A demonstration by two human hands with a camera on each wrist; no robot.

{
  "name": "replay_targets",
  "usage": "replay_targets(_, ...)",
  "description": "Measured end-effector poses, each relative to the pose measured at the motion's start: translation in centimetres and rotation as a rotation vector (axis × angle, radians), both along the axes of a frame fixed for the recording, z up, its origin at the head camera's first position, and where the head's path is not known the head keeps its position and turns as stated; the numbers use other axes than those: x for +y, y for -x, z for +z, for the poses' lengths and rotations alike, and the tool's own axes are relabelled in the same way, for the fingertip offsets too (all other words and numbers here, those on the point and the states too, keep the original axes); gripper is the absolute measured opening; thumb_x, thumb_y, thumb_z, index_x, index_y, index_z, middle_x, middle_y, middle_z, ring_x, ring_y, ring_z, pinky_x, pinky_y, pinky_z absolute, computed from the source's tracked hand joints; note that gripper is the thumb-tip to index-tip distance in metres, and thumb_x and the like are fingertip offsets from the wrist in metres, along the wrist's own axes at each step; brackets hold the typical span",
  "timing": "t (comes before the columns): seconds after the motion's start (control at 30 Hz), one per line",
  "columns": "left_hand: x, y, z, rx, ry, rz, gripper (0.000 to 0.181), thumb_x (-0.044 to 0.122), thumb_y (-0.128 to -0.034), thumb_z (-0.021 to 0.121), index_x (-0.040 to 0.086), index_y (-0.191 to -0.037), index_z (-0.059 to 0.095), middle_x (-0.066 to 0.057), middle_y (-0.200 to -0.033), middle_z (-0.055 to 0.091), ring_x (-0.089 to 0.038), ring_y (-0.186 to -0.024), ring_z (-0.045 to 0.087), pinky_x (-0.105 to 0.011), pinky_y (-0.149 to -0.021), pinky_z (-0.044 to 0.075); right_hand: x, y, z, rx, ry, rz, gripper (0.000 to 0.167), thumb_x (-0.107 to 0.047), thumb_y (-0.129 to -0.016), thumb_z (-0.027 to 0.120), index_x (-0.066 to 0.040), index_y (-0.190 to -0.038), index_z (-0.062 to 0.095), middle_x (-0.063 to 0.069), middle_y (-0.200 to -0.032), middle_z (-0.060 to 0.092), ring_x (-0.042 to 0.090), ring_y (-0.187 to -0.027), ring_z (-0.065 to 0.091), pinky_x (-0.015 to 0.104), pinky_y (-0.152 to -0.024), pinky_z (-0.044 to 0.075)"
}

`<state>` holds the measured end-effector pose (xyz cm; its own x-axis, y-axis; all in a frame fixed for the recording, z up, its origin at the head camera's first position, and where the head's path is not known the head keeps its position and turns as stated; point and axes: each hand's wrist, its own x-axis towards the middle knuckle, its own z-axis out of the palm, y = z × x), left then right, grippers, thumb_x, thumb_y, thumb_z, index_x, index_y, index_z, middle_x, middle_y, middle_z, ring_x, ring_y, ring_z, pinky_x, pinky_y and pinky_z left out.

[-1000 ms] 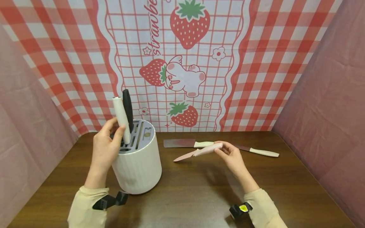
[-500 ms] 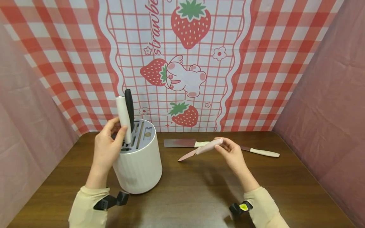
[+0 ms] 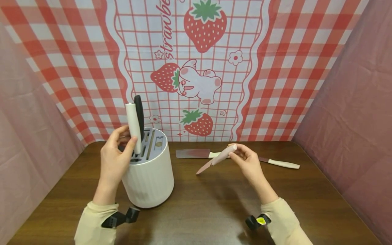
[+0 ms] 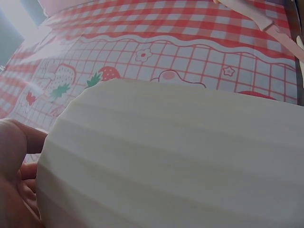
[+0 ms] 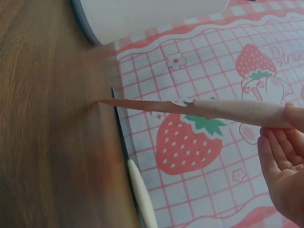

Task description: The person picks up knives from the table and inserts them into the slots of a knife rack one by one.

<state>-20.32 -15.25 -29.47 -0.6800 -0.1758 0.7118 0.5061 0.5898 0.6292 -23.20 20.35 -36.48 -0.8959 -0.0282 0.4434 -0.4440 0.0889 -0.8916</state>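
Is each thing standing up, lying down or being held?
Knife block: upright
White handle: nearly upright, pinched by the left hand
Black handle: nearly upright in the knife block
Small pink knife: held by the right hand, tip down
Wide knife: lying on the table
Far-right knife: lying down

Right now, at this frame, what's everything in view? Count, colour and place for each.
Table: 1, brown, underneath
Knife block: 1, white, grey slotted top, left
White handle: 1, white, at block's top
Black handle: 1, black, behind white one
Small knife: 1, pink blade, pale handle, raised mid-right
Broad knife: 1, pinkish blade, white handle, back
Narrow knife: 1, white handle, right
Strawberry cloth: 1, red-white, behind
Side cloths: 2, pink, both sides
Wrist devices: 2, black, on sleeves
Sleeves: 2, cream, foreground
Left hand: 1, bare, pinching white handle
Right hand: 1, bare, holding small knife
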Motion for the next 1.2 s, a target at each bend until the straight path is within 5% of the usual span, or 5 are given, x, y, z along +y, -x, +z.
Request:
replay_targets(0.37, 0.2, -0.3, -0.2, 0.040, -0.080, -0.055, 0.038, 0.005, -0.0827, 0.063, 0.001, -0.120, 0.054, -0.016, -0.103, 0.063, 0.007, -0.080, 0.054, -0.008, -0.068, 0.040, -0.7, -0.5, 0.8, 0.049, 0.016, 0.027, 0.033, 0.000, -0.084, 0.060, 0.014, -0.113, 0.052, -0.011, -0.099, 0.065, 0.002, -0.090, 0.060, 0.016, -0.078, 0.048)
replay_targets(0.8, 0.5, -0.9, 0.0, 0.122, -0.150, -0.018, 0.033, 0.001, -0.0819, 0.063, 0.001, -0.114, 0.059, -0.015, -0.099, 0.063, 0.003, -0.078, 0.054, -0.013, -0.069, 0.040, -1.1, -0.8, 1.6, 0.101, 0.013, 0.060, 0.029, 0.002, -0.085, 0.057, 0.014, -0.111, 0.052, -0.010, -0.100, 0.065, 0.004, -0.090, 0.059, 0.016, -0.079, 0.048)
replay_targets(1.2, 1.3, -1.3, 0.1, 0.211, -0.121, -0.013, 0.028, -0.003, -0.0800, 0.063, 0.000, -0.108, 0.062, -0.014, -0.094, 0.062, 0.004, -0.080, 0.053, -0.011, -0.070, 0.041, -1.7, -1.3, 2.4, 0.142, -0.001, 0.055, 0.029, 0.004, -0.085, 0.057, 0.014, -0.111, 0.052, -0.008, -0.100, 0.066, 0.005, -0.090, 0.060, 0.017, -0.076, 0.049)
